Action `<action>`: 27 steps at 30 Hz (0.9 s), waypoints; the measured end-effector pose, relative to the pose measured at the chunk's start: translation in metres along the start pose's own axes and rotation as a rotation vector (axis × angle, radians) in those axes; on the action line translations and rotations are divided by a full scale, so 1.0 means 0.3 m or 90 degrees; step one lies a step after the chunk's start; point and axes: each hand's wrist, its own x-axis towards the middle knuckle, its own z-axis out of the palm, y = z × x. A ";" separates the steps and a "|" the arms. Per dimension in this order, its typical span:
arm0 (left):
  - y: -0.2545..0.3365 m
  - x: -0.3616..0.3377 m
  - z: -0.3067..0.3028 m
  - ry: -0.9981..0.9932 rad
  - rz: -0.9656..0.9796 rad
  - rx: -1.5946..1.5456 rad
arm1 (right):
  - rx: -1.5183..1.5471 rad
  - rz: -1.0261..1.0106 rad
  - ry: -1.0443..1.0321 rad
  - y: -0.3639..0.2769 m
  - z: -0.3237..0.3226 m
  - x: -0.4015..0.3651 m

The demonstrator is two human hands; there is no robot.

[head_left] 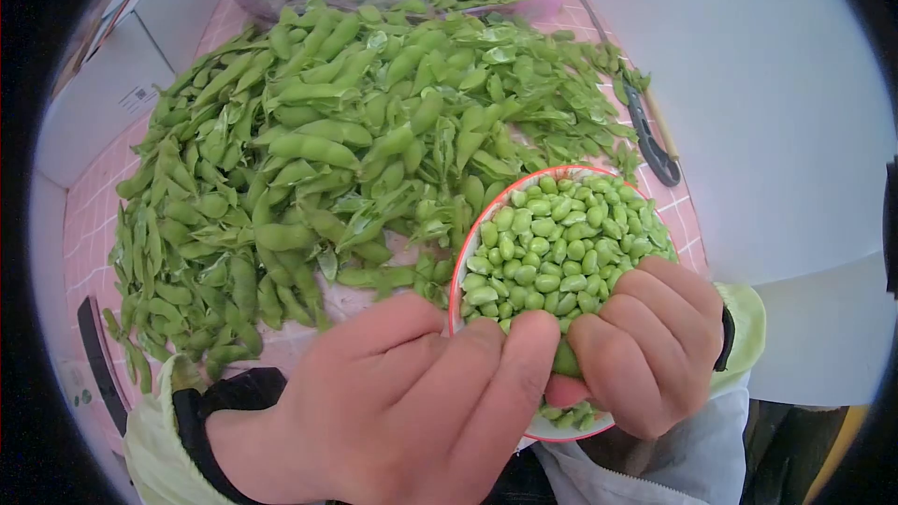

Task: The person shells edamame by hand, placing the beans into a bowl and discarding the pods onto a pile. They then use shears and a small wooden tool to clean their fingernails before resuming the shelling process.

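Both my hands pinched on one pod at the near rim of the bowl

Head view: my left hand (393, 402) and right hand (645, 355) are both closed tight, fingertips meeting on a single green pod (565, 360) held just over the bowl's (465, 243) near edge. The bowl is heaped with shelled beans (561, 243) almost to its rim. I think the risk lies there: a bean squeezed out hard could bounce off the heap and roll over the edge, and my right knuckles, resting on the beans, could push some out. The bowl also seems to overhang the surface on my side, so leaning on its rim might tip it. Beyond the bowl the pile of pods (318, 150) touches its far side, so empty shells could slide in among the beans.
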 end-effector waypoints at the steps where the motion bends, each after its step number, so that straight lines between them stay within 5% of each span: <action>1: -0.002 -0.004 0.007 -0.001 -0.005 -0.004 | 0.010 0.000 -0.003 0.004 -0.001 0.001; 6: -0.006 0.010 0.001 -0.020 -0.064 -0.048 | 0.052 -0.016 0.023 0.035 0.002 0.010; 9: -0.017 0.020 -0.019 -0.184 -0.125 0.012 | 0.078 0.002 0.016 0.042 -0.013 0.013; 12: -0.029 0.006 0.005 -0.053 -0.179 -0.055 | 0.092 0.032 -0.004 0.041 -0.025 0.006; 27: -0.017 0.008 0.014 -0.096 -0.254 -0.174 | 0.124 0.064 -0.050 0.060 -0.049 -0.008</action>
